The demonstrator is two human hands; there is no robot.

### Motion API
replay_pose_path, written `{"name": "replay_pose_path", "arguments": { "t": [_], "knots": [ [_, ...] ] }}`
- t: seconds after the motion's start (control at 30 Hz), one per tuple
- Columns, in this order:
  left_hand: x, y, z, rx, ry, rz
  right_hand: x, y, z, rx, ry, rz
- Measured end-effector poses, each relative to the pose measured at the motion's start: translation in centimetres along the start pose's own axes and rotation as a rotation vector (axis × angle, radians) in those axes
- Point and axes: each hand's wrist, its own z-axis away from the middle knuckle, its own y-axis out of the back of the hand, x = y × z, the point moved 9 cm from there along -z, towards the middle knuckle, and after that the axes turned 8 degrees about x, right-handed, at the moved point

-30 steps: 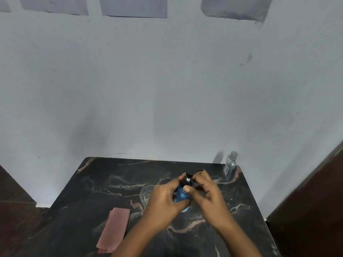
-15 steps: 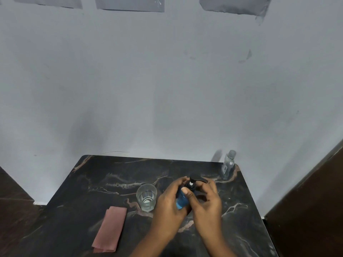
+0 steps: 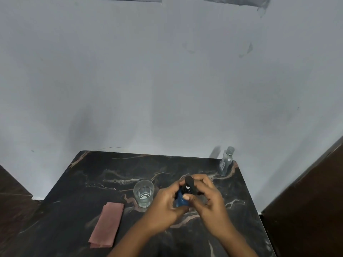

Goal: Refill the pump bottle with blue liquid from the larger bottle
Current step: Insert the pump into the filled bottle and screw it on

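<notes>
A small pump bottle (image 3: pixel 181 199) with blue liquid and a black pump head (image 3: pixel 189 181) stands on the dark marble table (image 3: pixel 92 182), right of centre. My left hand (image 3: pixel 166 206) grips the bottle's body from the left. My right hand (image 3: pixel 204 197) holds the black pump top, thumb on its collar and fingers curled round the head. Most of the bottle is hidden by my hands. A clear bottle (image 3: pixel 225 162) with a little bluish liquid and a clear cap stands at the table's far right corner.
A drinking glass (image 3: pixel 143 193) with some water stands just left of my hands. A folded pink cloth (image 3: pixel 107 225) lies near the front left. A grey wall rises behind the table; dark wood panels flank both sides.
The pump head has turned under my right hand, its spout now pointing away from me. Both hands stay on the bottle. The camera tilted down slightly.
</notes>
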Motion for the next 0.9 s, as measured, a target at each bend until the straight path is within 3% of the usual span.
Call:
{"name": "replay_pose_path", "arguments": {
  "t": [0.2,0.57,0.7,0.9],
  "knots": [
    [-3.4,0.1,0.5,0.173,0.051,0.012,3.5,-0.7,1.5,0.157,-0.03,0.041],
    [-13.5,-2.1,3.7,0.176,0.222,-0.078,15.0,-2.9,8.2,0.329,-0.369,0.238],
    [-16.2,-3.1,4.6,0.059,0.296,-0.035,16.6,-3.3,9.0,0.266,-0.462,0.261],
    [-19.1,-3.6,5.4,-0.012,0.42,0.138,16.7,-4.0,9.5,0.097,-0.379,0.253]
  ]
}}
